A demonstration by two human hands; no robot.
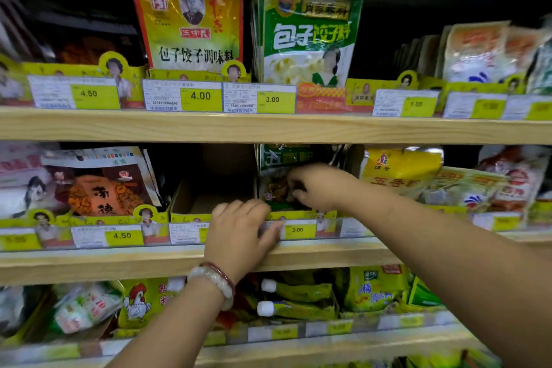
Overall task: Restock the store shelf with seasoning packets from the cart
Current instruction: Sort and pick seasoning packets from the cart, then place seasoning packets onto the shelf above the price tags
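Note:
A stack of green seasoning packets [282, 158] stands upright in a yellow display tray [301, 214] on the middle shelf [119, 263]. My right hand [324, 185] reaches in from the right, and its curled fingers pinch the front green packet low down. My left hand [239, 230], with bead bracelets on the wrist, grips the tray's front edge, fingers curled over the top and thumb against the price rail. The cart is out of view.
Left of the green packets is an open cardboard tray [191, 200] with nothing visible inside. Brown and orange packets [104, 188] fill the slot further left, and yellow packets [400, 170] the right. Shelves above and below hold more packets behind price tags [200, 95].

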